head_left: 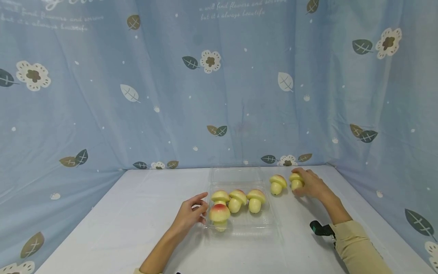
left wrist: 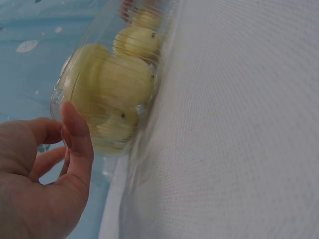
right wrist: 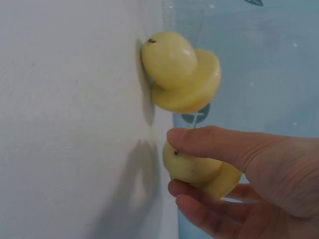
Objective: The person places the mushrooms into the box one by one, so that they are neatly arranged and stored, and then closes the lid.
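With thumb and fingers on either side, my right hand (head_left: 312,185) holds a yellow toy mushroom (head_left: 296,182) at the back right of the table; the right wrist view shows its pale stem (right wrist: 189,164) between them. Another toy mushroom (head_left: 278,184) stands just to its left. My left hand (head_left: 191,213) is at the left side of a clear plastic container (head_left: 268,222), fingers spread along its edge and fingertips right at the rim (left wrist: 56,99). Several toy mushrooms (head_left: 256,200) with reddish caps sit inside, the nearest one (head_left: 219,214) at the front left corner.
The container's clear lid (head_left: 236,175) lies folded back toward the curtain. A white cloth covers the table (head_left: 143,220). Blue patterned curtain (head_left: 239,95) rises behind and at both sides. A black wrist-camera piece (head_left: 321,228) shows by the right sleeve.
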Demonstrator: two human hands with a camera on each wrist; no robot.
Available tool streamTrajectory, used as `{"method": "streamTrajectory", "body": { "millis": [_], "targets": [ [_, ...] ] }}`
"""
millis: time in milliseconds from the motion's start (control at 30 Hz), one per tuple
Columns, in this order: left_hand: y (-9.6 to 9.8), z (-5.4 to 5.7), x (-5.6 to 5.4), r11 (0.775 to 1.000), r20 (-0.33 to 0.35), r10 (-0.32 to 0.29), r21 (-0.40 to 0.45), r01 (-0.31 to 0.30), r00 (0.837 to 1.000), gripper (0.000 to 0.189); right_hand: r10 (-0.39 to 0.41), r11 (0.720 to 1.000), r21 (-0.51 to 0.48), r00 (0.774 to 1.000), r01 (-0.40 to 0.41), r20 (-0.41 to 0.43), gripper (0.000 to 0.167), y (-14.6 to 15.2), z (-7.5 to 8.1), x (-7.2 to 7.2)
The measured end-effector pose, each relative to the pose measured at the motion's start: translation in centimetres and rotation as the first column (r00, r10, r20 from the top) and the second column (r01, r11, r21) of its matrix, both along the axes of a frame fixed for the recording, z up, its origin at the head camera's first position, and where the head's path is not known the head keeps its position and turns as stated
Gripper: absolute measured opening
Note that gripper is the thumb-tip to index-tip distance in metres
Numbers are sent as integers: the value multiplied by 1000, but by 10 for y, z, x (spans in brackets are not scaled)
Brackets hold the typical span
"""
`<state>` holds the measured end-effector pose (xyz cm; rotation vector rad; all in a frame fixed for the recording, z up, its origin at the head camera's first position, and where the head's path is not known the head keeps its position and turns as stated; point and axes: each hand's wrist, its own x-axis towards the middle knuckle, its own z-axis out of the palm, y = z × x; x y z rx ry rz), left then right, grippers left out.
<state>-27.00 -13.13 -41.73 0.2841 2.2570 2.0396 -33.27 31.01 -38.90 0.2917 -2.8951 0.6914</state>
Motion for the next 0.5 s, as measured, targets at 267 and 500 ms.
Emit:
{"method": "streamTrajectory", "body": {
  "millis": [267,500],
  "targets": [
    [-1,0,0,1000,16,5,13,-5,1000,49,32,999,26,998,-31,-50,73,-7,13,3],
    [-1,0,0,1000,10,2,7,-2,1000,48,75,997,7,994,-75,-83,72,-15,28,7]
  ]
}}
